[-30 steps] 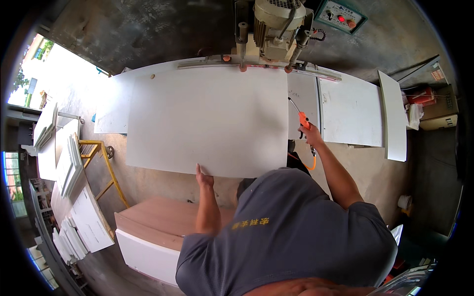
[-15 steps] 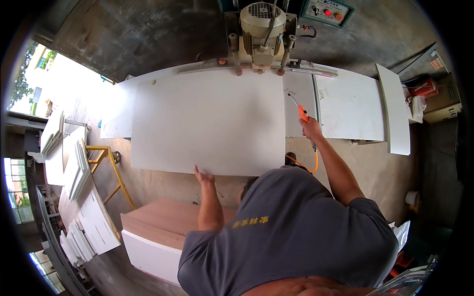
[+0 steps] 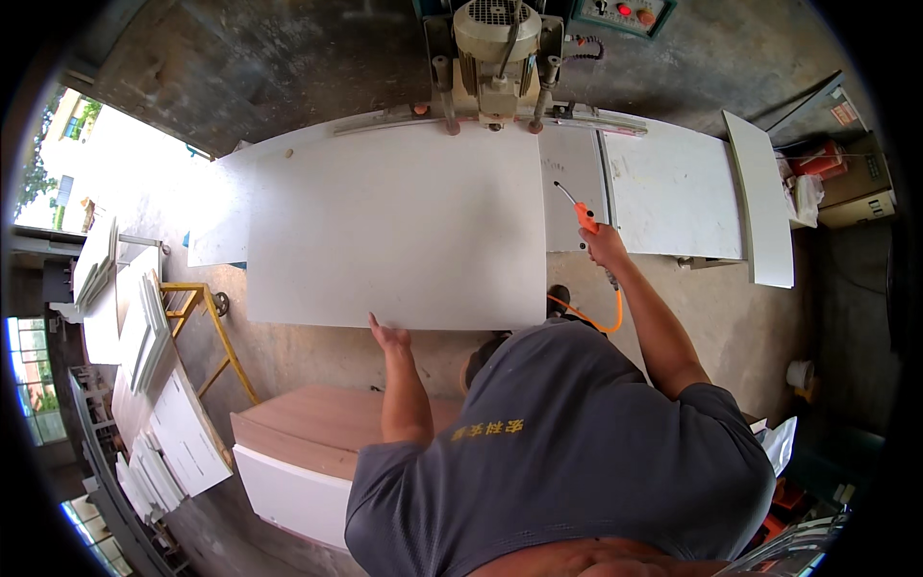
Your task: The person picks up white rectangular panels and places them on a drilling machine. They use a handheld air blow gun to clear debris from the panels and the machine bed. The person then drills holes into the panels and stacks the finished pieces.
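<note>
A large white panel [image 3: 385, 231] lies flat across the long worktable. At its near edge is my left hand [image 3: 390, 336], with the thumb over the edge and the other fingers mostly hidden, seemingly under the board. To the right of the panel, my right hand [image 3: 604, 247] is wrapped round an orange air blow gun [image 3: 586, 217]. Its thin metal nozzle points up and left, close to the panel's right edge. An orange hose [image 3: 616, 313] curves down from the gun's handle.
Beyond the panel stands a machine with a motor [image 3: 497, 38] and two vertical rods. A control box [image 3: 627, 12] hangs at its right. Yellow cart [image 3: 221, 341] and stacked white boards [image 3: 149, 332] stand left; a wood-topped stack [image 3: 317, 423] lies near. A narrow board [image 3: 760, 202] crosses the table's right end.
My view has shifted slightly, so the scene sits a little higher and further left. The blow gun has drawn back slightly toward me. Both hands keep their holds.
</note>
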Action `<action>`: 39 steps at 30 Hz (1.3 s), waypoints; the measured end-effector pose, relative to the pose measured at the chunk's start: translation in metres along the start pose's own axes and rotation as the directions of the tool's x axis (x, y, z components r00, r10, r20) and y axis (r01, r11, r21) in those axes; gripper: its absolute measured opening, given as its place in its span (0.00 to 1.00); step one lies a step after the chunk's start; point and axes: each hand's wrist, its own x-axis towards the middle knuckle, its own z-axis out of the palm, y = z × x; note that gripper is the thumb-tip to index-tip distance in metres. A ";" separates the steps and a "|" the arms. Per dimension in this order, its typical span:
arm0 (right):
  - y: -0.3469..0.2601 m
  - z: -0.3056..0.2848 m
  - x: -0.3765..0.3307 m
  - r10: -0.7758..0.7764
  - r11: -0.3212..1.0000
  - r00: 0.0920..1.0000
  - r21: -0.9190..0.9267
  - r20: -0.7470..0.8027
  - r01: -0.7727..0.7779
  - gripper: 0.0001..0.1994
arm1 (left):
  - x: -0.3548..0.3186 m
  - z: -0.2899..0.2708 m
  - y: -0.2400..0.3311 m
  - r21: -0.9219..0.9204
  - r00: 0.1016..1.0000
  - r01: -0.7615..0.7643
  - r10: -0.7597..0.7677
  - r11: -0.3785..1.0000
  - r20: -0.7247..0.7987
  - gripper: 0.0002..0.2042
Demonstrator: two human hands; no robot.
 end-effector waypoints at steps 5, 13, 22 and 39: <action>0.008 -0.004 -0.027 0.115 0.983 0.991 -0.149 0.073 -0.103 0.15 | 0.004 -0.012 -0.001 -0.054 0.998 0.060 -0.060 0.997 0.013 0.28; 0.089 -0.123 -0.080 0.376 0.903 0.849 0.060 0.371 -0.426 0.11 | -0.011 -0.002 -0.017 0.007 0.994 0.095 -0.095 0.995 -0.059 0.27; 0.159 -0.168 -0.036 0.350 0.857 0.884 0.275 0.309 -0.435 0.12 | -0.010 -0.030 -0.032 0.145 0.975 0.218 -0.209 0.965 -0.074 0.29; -0.094 0.041 0.129 0.054 0.975 0.996 0.220 -0.071 -0.037 0.14 | -0.014 -0.017 -0.020 0.328 0.845 0.532 -0.517 0.781 -0.140 0.36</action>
